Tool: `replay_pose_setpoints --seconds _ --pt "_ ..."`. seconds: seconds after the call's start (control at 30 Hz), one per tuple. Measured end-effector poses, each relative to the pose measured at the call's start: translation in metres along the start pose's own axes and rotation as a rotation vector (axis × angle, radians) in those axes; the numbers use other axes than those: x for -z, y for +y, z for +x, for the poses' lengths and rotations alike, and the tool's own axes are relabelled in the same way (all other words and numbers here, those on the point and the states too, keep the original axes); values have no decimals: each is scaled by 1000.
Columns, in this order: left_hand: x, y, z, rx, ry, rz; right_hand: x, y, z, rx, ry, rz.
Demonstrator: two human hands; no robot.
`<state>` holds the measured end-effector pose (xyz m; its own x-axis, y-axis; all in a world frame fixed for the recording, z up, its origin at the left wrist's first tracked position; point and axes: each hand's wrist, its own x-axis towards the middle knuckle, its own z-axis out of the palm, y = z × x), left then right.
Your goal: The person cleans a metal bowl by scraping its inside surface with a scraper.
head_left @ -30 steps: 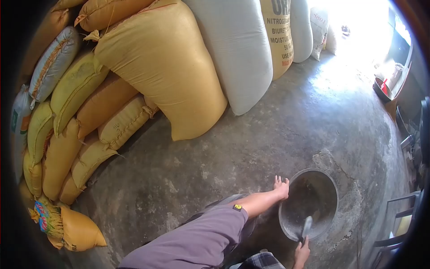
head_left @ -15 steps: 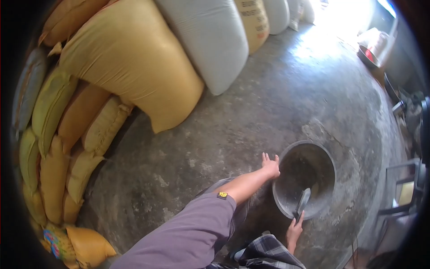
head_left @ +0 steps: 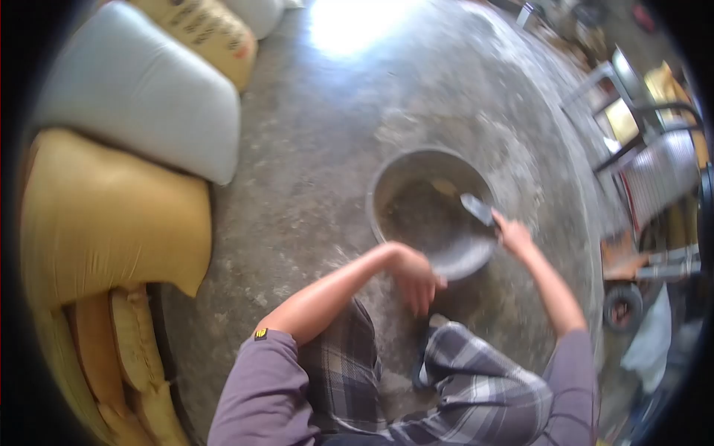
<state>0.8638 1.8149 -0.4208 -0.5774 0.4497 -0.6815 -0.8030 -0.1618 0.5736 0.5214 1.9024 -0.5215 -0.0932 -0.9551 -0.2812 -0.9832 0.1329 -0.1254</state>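
Observation:
A round grey basin (head_left: 388, 172) stands on the concrete floor in front of my legs, with a dark residue over its bottom. From the basin's right side, my right hand (head_left: 513, 233) grips a small trowel (head_left: 476, 209) by its handle. The trowel's grey blade points inward over the basin's inside. My left hand (head_left: 416, 278) is at the near left rim, somewhat blurred, its wrist bent and its fingers hanging down apart with nothing in them.
Big stuffed sacks, one yellow (head_left: 119, 223) and one white (head_left: 149, 89), line the left side. At the right are a grey chair (head_left: 621, 104), a small black wheel (head_left: 622, 308) and assorted clutter. My plaid-covered knees (head_left: 483, 372) flank the near floor.
My view has turned to the right. My left hand has swung from the basin's far-left rim to its near side, fingers now downward. My right hand has raised the trowel along the right rim.

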Motion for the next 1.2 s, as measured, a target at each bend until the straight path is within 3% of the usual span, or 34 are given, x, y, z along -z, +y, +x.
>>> replay_pose_setpoints --seconds 0.03,0.07,0.1,0.17,0.2,0.23,0.27,0.3,0.37,0.4,0.47,0.57,0.63,0.7,0.77,0.8,0.83,0.9,0.93,1.0,1.1,1.13,1.2 --pt "25 -7 9 -204 308 255 30 -6 -1 -29 -13 -109" --pt "32 1 -10 -289 738 466 51 -17 -6 -118 21 -24" --pt "52 -10 -10 -284 1212 518 60 -26 -15 -204 57 53" --pt "105 -47 -18 -222 1827 564 18 -24 -30 -158 338 449" --pt "143 -71 -20 -226 1863 386 7 -38 -50 -134 353 498" --pt "156 -80 -28 -46 1822 297 -4 -56 -70 -102 365 543" --pt "169 -85 -31 136 1707 254 8 -76 -89 -165 135 500" --pt "189 -94 -27 188 1593 247 24 -96 -109 -233 -96 459" --pt "204 -93 -15 -4 1612 132 17 -113 -133 -200 -64 603" --pt "208 -88 -6 8 1592 134 3 -116 -138 -165 15 620" --pt "214 -75 13 -167 1536 -114 -10 -120 -144 -207 37 621" --pt "203 -65 35 -73 1566 -84 -16 -127 -150 -255 74 616" --pt "191 -63 27 -191 1528 -186 -20 -127 -156 -314 31 618" --pt "168 -59 25 -661 1552 -116 -37 -123 -168 -326 54 646" --pt "180 -51 20 -739 1506 -117 -55 -116 -172 -338 80 672" --pt "152 -20 8 -874 1392 -240 -66 -114 -173 -295 82 664" --pt "137 -3 3 -872 1399 -269 -75 -113 -179 -253 74 659" --pt "108 14 -3 -850 1559 79 -74 -100 -169 -262 -41 441" --pt "91 20 -4 -832 1557 68 -71 -90 -159 -260 -64 341" --pt "60 29 -3 -848 1700 398 -77 -58 -132 -308 -12 92" --pt "50 44 5 -775 1728 337 -68 -53 -124 -460 86 197" --pt "47 47 13 -792 1732 267 -93 -63 -131 -418 98 189" --pt "34 55 21 -827 1689 275 -133 -114 -147 -386 2 509"
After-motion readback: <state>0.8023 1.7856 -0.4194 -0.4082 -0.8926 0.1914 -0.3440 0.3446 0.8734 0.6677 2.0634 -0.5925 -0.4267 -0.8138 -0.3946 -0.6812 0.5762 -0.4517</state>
